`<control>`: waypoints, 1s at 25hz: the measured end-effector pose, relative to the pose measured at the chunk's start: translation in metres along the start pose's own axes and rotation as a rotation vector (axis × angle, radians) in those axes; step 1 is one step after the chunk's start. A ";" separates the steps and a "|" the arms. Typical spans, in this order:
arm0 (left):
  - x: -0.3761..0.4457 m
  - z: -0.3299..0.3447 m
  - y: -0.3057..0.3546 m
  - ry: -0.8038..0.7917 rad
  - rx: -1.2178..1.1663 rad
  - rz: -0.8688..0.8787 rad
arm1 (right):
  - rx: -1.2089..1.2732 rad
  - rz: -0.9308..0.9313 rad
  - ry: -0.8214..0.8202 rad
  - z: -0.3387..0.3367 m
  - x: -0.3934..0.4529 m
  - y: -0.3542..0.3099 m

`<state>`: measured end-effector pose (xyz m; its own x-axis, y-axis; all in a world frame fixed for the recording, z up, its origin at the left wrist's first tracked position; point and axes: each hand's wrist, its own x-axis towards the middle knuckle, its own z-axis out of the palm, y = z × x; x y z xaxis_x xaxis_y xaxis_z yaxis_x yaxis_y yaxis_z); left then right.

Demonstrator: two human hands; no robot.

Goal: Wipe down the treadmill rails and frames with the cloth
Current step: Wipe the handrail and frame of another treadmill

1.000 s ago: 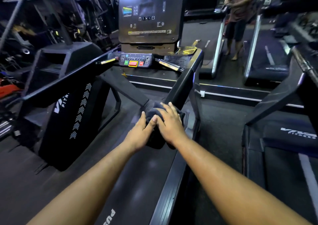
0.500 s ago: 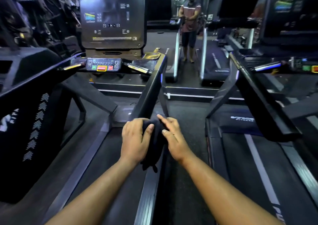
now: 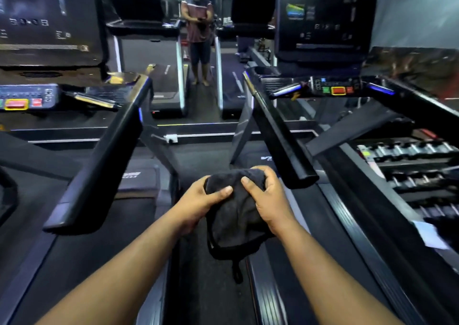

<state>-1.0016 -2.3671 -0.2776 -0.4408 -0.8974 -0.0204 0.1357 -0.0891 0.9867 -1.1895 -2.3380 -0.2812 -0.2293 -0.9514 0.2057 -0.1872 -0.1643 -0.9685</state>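
The hands [image 3: 198, 205] [image 3: 270, 200] hold the cloth [image 3: 236, 213] in the gap between two treadmills, touching neither. At ten o'clock the left treadmill's handrail [image 3: 99, 165] slopes down and walls off that side. At two o'clock the right treadmill's handrail [image 3: 278, 136] ends just beside the right hand, blocking a straight reach that way. The floor strip [image 3: 196, 151] at twelve o'clock lies open between the uprights. At three o'clock a dumbbell rack [image 3: 409, 165] closes the far side.

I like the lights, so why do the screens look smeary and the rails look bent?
Head view: the left screen is smeared by motion blur; the wide lens bows the rails; the dim room shows blue glints; the cloth and both hands stay fairly sharp.
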 end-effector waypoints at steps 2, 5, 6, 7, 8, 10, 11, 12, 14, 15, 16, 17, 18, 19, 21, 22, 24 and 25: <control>0.022 0.019 -0.002 0.125 0.059 0.067 | -0.176 -0.029 0.158 -0.023 0.004 0.002; 0.057 0.054 0.003 0.186 0.171 0.196 | -0.396 -0.091 0.371 -0.050 0.008 -0.015; 0.070 0.064 0.006 0.162 0.200 0.222 | -0.466 -0.116 0.431 -0.059 0.012 -0.023; 0.085 0.074 0.006 0.134 0.245 0.238 | -0.539 -0.130 0.488 -0.070 0.018 -0.029; 0.100 0.082 0.007 0.113 0.325 0.246 | -0.612 -0.126 0.543 -0.081 0.026 -0.035; 0.136 0.089 0.011 0.075 0.542 0.247 | -0.801 -0.119 0.655 -0.093 0.049 -0.037; 0.153 0.091 0.010 0.055 0.661 0.241 | -0.952 -0.117 0.683 -0.092 0.058 -0.032; 0.169 0.090 0.010 0.035 0.770 0.249 | -1.126 -0.084 0.660 -0.086 0.064 -0.024; 0.199 0.080 0.001 -0.021 0.884 0.321 | -1.400 0.072 0.441 -0.065 0.066 0.000; 0.212 0.074 -0.007 -0.075 0.896 0.373 | -1.496 0.117 0.341 -0.058 0.065 0.011; 0.225 0.066 -0.014 -0.147 0.918 0.430 | -1.572 0.126 0.293 -0.057 0.065 0.022; 0.236 0.059 -0.019 -0.233 0.975 0.477 | -1.624 0.115 0.280 -0.058 0.068 0.026; 0.244 0.053 -0.019 -0.306 1.065 0.505 | -1.661 0.099 0.275 -0.059 0.075 0.026; 0.252 0.049 -0.017 -0.360 1.149 0.526 | -1.698 0.103 0.263 -0.057 0.087 0.026; 0.273 0.042 -0.009 -0.428 1.286 0.540 | -1.787 0.174 0.242 -0.046 0.123 0.026; 0.281 0.038 -0.006 -0.455 1.342 0.526 | -1.822 0.214 0.223 -0.038 0.135 0.024; 0.287 0.034 -0.007 -0.487 1.413 0.520 | -1.862 0.238 0.118 -0.031 0.132 0.023; 0.287 0.034 -0.008 -0.487 1.422 0.527 | -1.884 0.230 0.027 -0.035 0.121 0.022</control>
<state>-1.1591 -2.6094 -0.2863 -0.8815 -0.4532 0.1323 -0.4215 0.8817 0.2117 -1.2550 -2.4470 -0.2726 -0.4075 -0.9035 0.1330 -0.8046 0.4241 0.4155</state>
